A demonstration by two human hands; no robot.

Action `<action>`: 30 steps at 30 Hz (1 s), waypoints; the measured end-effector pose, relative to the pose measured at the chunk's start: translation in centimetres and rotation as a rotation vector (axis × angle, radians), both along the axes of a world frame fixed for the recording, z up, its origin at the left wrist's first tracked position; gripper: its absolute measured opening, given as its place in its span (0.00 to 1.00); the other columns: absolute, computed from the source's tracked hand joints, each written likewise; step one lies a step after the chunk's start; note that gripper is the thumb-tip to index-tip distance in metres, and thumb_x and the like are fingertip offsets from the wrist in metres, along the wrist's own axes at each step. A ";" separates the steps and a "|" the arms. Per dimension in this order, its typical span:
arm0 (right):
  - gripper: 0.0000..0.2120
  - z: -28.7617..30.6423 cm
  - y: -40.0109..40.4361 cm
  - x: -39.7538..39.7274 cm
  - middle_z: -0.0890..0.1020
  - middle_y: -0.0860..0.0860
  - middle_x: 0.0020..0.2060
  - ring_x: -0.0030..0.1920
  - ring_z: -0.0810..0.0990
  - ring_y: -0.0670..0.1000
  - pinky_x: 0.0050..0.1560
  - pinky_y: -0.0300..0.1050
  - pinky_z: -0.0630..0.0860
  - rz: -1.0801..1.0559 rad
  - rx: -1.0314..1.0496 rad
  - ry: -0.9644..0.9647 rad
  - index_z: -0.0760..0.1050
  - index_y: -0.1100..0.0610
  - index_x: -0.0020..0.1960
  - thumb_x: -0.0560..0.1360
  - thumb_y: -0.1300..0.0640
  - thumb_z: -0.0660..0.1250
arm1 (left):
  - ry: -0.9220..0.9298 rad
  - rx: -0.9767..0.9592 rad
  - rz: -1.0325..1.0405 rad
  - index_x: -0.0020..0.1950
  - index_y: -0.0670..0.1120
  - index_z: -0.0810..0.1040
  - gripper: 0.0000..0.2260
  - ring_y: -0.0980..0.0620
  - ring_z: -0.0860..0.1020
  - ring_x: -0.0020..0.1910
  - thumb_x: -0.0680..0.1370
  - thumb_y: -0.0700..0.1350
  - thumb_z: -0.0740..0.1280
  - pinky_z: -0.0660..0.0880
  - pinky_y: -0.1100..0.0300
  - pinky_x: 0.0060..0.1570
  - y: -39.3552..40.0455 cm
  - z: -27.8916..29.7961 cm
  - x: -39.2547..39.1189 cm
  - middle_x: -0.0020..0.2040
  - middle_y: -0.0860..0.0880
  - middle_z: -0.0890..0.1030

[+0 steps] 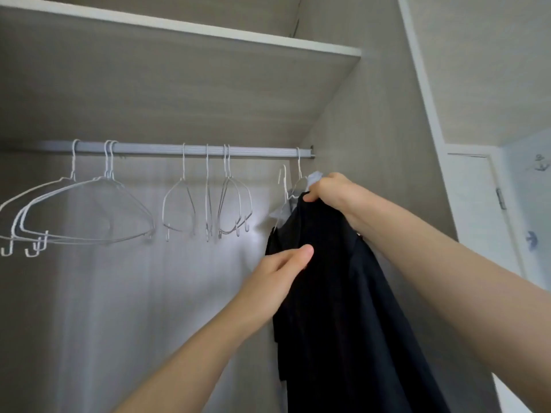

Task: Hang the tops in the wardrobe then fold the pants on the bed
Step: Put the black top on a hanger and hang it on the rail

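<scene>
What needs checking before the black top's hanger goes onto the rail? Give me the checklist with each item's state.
1. Right hand grips the black top at its upper edge: ok.
2. Left hand pinches the fabric lower down to steady it: ok.
3. Held hanger hooked on the rail: not ok, its hook is below the rail.
4. Top seated on both shoulders of the hanger: cannot tell, the fabric and right hand hide it.
5. Free rail space near the right end: ok, there is a gap between the empty hangers and the last hanger, which carries a light garment.
</scene>
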State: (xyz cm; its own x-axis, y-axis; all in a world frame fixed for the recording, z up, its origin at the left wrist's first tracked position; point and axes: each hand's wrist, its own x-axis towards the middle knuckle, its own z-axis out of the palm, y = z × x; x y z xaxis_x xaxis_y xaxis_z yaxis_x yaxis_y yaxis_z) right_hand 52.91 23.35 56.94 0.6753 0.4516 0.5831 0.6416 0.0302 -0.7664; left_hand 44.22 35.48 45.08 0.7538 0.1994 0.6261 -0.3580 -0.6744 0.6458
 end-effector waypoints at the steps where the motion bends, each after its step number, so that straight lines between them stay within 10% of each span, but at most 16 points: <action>1: 0.16 0.6 1.0 0.3 0.77 0.58 0.52 0.52 0.76 0.56 0.50 0.44 0.71 0.003 0.021 0.001 0.69 0.62 0.63 0.76 0.63 0.64 | 0.009 -0.025 -0.006 0.59 0.68 0.77 0.29 0.68 0.72 0.65 0.63 0.79 0.61 0.66 0.58 0.69 -0.3 0.4 0.2 0.61 0.69 0.77; 7: 0.20 2.6 6.0 1.8 0.72 0.58 0.65 0.65 0.72 0.57 0.62 0.47 0.69 0.061 0.199 0.026 0.64 0.60 0.70 0.79 0.63 0.57 | 0.057 0.084 0.257 0.77 0.62 0.52 0.47 0.58 0.78 0.58 0.64 0.58 0.74 0.77 0.57 0.58 -0.5 0.8 3.4 0.64 0.58 0.76; 12: 0.19 3.9 8.1 3.5 0.75 0.60 0.60 0.61 0.75 0.60 0.59 0.51 0.72 -0.087 0.203 -0.147 0.66 0.63 0.66 0.76 0.65 0.56 | -0.010 0.219 0.556 0.62 0.48 0.75 0.17 0.53 0.80 0.40 0.74 0.38 0.63 0.80 0.54 0.43 3.6 -0.1 4.1 0.45 0.49 0.82; 16: 0.09 5.5 9.9 5.2 0.72 0.54 0.40 0.37 0.70 0.52 0.35 0.42 0.68 -0.154 0.131 -0.250 0.69 0.63 0.55 0.75 0.66 0.56 | -0.071 0.175 0.606 0.46 0.40 0.80 0.06 0.50 0.79 0.36 0.77 0.38 0.64 0.77 0.56 0.40 6.9 0.2 4.2 0.39 0.44 0.82; 30: 0.10 6.0 13.1 8.5 0.73 0.56 0.36 0.42 0.70 0.58 0.41 0.44 0.69 -0.258 -0.088 -0.453 0.65 0.61 0.34 0.74 0.69 0.56 | -0.127 0.185 0.632 0.40 0.50 0.80 0.09 0.56 0.79 0.35 0.80 0.44 0.66 0.77 0.59 0.39 10.3 -1.6 5.3 0.35 0.53 0.81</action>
State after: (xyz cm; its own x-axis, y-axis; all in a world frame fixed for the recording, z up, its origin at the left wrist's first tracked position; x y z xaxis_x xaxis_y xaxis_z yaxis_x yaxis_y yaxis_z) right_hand 61.45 36.46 62.99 0.4600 0.3644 0.8097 0.8872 -0.2245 -0.4031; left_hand 49.51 45.82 43.52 0.4459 0.4590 0.7685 0.0763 -0.8749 0.4783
